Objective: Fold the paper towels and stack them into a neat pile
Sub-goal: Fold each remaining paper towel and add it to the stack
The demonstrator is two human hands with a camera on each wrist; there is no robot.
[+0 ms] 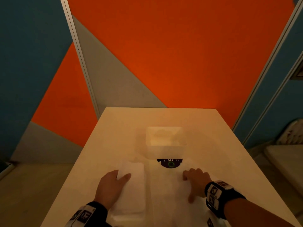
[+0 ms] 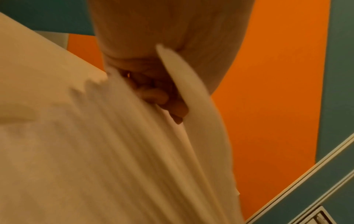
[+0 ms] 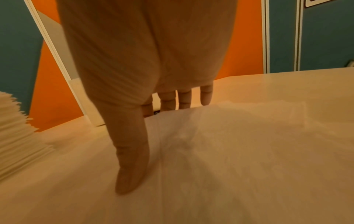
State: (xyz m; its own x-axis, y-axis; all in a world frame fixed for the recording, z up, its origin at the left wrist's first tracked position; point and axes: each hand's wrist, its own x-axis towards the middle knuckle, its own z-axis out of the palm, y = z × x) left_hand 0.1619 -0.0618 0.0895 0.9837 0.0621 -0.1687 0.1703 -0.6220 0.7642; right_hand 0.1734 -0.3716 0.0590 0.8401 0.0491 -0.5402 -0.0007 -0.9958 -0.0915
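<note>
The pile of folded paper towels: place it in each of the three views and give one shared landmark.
Head: pile of folded paper towels, lower centre-left, under the left hand.
Left wrist: fills the lower left, blurred layered edges.
Right wrist: far left edge.
Shared landmark: the orange wall panel.

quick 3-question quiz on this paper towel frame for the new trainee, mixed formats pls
1. True or false: the left hand is on the stack of folded paper towels.
2. What does the right hand rest on? A) the clear plastic box B) a flat sheet of paper towel C) the bare table
3. Fill in: beyond both hands, the clear plastic box partly covers a dark round ___.

Key: 1 true, its fingers curl over the stack's far edge and grip a sheet; 2 B, the sheet lies to the right of the stack, fingers straight on it; 3 marker (its print is too blurred to read).
</note>
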